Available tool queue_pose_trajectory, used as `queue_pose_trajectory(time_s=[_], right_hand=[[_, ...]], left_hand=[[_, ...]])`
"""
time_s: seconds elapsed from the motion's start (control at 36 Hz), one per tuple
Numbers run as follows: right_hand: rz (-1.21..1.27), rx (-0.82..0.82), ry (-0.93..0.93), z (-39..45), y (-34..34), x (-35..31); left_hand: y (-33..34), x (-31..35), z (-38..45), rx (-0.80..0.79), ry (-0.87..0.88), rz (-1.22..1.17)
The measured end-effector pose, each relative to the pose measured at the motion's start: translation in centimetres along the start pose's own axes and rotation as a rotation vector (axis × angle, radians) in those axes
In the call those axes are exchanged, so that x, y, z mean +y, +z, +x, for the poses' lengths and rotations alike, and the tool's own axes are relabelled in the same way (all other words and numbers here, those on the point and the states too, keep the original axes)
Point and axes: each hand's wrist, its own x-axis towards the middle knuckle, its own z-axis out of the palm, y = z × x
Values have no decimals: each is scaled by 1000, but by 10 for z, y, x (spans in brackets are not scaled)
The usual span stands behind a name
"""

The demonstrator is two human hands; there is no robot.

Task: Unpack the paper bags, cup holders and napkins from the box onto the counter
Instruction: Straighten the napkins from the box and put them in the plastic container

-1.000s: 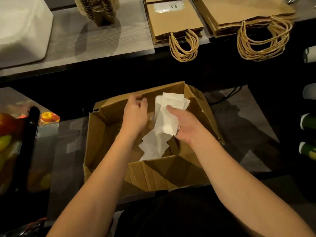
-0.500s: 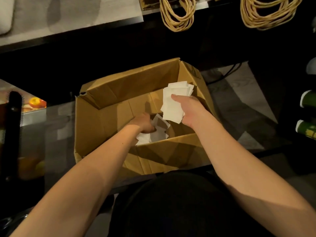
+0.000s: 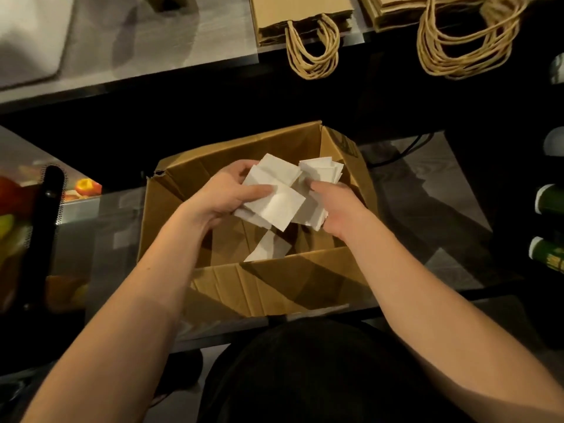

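Observation:
An open cardboard box (image 3: 274, 288) stands on a low surface in front of me. Over its opening, my left hand (image 3: 222, 193) grips a loose bunch of white napkins (image 3: 274, 196), thumb on top. My right hand (image 3: 335, 206) holds a second stack of napkins (image 3: 322, 172) beside them, and the two bunches touch. One or two napkins (image 3: 268, 248) still lie on the box floor. On the grey counter (image 3: 152, 41) beyond lie two piles of brown paper bags: a smaller pile (image 3: 302, 13) and a larger pile (image 3: 427, 7), handles hanging over the edge.
A white block (image 3: 30, 35) sits at the counter's left end. A black wire basket with fruit (image 3: 36, 227) stands to the left of the box. Green bottles (image 3: 549, 227) lie on a rack at the right. A cable (image 3: 406, 148) runs behind the box.
My left hand has come up from the box floor with a bunch of napkins and brought them against the stack in my right hand. The view tilted up toward the counter.

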Motion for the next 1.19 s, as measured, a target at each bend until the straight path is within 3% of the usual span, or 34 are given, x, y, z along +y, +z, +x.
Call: queue_pose_trajectory(time_s=[0.17, 0.5, 0.61, 0.69, 0.81, 0.89, 0.97, 1.06, 1.14, 1.19], right_hand=[[186, -317, -91, -11, 10, 7], [415, -382, 26, -16, 3, -1], [384, -364, 15, -10, -2, 0], [254, -347, -11, -8, -6, -5], [81, -370, -2, -7, -6, -12], [23, -464, -11, -9, -5, -14], [55, -504, 14, -9, -3, -15], [79, -478, 7, -5, 5, -14], [116, -455, -8, 4, 10, -15], [104, -457, -20, 8, 13, -16]], left_hand=[[25, 22, -5, 134, 123, 106], [57, 36, -18, 544, 306, 451], [49, 36, -24, 598, 348, 500], [32, 42, -29, 527, 385, 508], [20, 56, -21, 243, 394, 661], [24, 61, -3, 222, 448, 779], [25, 57, 15, 372, 449, 566], [34, 41, 17, 522, 231, 152], [48, 26, 9, 462, -60, -112], [51, 20, 6, 410, -155, -126]])
